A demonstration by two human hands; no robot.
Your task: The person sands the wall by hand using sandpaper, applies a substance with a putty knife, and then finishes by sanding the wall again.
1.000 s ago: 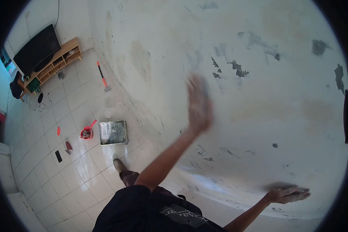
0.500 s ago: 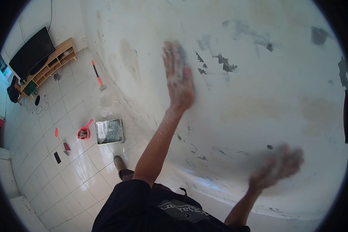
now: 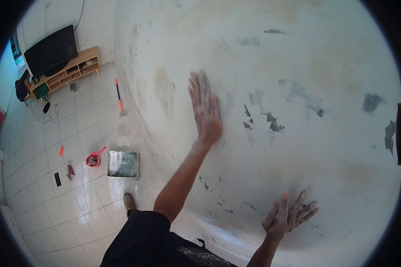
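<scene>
Left hand point(image 3: 204, 115) lies flat against the wall point(image 3: 254, 153), fingers nearly together, anything beneath hidden; right hand point(image 3: 281, 221) spreads its fingers, contact unclear. Pressure across the ragged grey patch point(image 3: 275, 125) might flake its edges, dusting the tray point(image 3: 123, 164) near the wall's bottom edge

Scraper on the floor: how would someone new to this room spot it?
Find the TV on its wooden stand. On the floor between that stand and the squarish tray, near the wall, lies the scraper. Its long, slim orange-and-black handle sets it apart from the tray.
</scene>
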